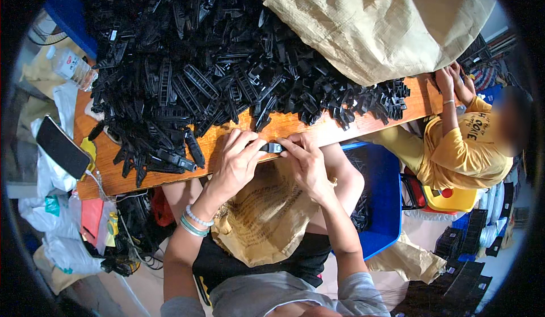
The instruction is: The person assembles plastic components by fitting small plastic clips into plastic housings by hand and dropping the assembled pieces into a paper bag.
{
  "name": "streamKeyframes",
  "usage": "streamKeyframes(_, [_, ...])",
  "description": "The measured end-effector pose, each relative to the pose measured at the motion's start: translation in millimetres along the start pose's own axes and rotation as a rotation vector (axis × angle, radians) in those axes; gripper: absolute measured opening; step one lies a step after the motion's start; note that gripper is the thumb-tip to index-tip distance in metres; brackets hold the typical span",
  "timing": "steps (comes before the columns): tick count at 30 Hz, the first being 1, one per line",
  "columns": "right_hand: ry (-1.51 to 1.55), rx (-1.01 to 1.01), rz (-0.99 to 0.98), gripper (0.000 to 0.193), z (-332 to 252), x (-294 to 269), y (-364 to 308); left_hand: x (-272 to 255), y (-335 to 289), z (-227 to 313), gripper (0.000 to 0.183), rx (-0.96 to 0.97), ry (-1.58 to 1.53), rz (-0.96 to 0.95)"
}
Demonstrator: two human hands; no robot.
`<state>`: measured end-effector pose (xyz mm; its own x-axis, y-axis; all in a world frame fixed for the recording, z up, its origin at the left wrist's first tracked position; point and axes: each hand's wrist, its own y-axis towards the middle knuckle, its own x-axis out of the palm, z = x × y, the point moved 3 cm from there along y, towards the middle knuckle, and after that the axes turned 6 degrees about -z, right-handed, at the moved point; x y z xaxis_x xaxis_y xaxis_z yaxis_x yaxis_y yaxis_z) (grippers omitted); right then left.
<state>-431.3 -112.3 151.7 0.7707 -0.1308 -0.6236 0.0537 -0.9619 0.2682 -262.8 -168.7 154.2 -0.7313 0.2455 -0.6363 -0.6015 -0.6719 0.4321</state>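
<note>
Between my two hands, at the front edge of the wooden table (329, 128), is a small black plastic part (273, 147) with a greyish top. My left hand (239, 161) pinches its left end between thumb and fingers. At its right end, the fingers of my right hand (306, 161) are closed on it too. Just beyond my hands lies a large heap of black plastic parts (198, 84), many of them long and ribbed. A brown paper sheet or bag (267, 215) with print covers my lap under my hands.
A beige woven sack (380, 27) lies over the heap's right side. Right of my legs stands a blue bin (383, 203) with black parts inside. A phone (62, 146) and a plastic bottle (71, 67) are at the left. Another person in a yellow shirt (471, 152) sits at the right.
</note>
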Motion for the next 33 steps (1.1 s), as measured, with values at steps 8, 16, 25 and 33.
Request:
streamKeyframes(8, [0.119, 0.050, -0.028, 0.025, 0, -6, 2, -3, 2, 1, 0.019, 0.032, -0.005, -0.015])
streamKeyframes(16, [0.139, 0.063, 0.034, 0.029, 1, 2, -5, -2, 3, 4, 0.018, 0.054, 0.008, -0.057])
streamKeyframes(25, [0.196, -0.055, 0.237, 0.029, -3, 9, -16, -9, 2, 0, 0.029, 0.062, -0.086, -0.039])
streamKeyframes(33, [0.266, -0.036, 0.262, 0.028, -11, 2, -22, -9, 3, 1, 0.031, 0.110, -0.133, -0.005])
